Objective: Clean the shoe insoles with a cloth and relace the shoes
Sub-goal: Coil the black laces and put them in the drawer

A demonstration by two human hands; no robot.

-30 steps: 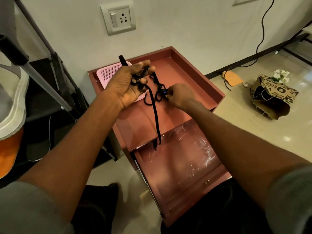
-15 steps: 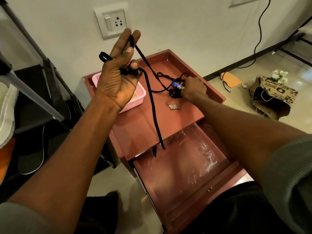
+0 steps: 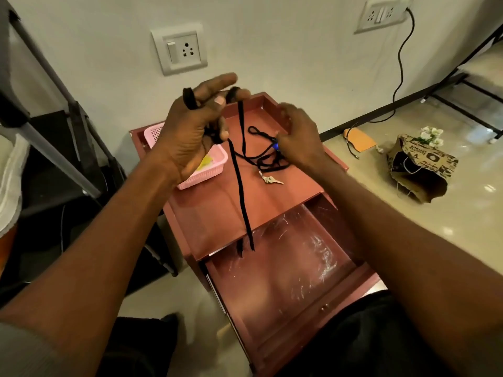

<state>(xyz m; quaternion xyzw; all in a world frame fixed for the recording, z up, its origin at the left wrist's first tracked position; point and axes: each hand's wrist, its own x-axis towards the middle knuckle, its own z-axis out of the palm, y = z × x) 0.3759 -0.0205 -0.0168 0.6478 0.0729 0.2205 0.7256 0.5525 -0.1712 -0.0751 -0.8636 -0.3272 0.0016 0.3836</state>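
Black flat shoelace (image 3: 239, 183), looped round left hand (image 3: 190, 131)

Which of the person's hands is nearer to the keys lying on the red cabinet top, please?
The right. The right hand hovers just above and behind the keys, by the tangled black cord. The left hand is raised farther off, over the pink basket.

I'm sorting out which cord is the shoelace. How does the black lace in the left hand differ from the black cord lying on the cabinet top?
The lace is flat and wide; the cord looks thin and round. The lace is looped around the left hand and hangs mostly straight, its ends over the open drawer; the cord lies in tangled loops on the cabinet top. The cord has a small blue piece by the right hand; the lace shows none. Both are black.
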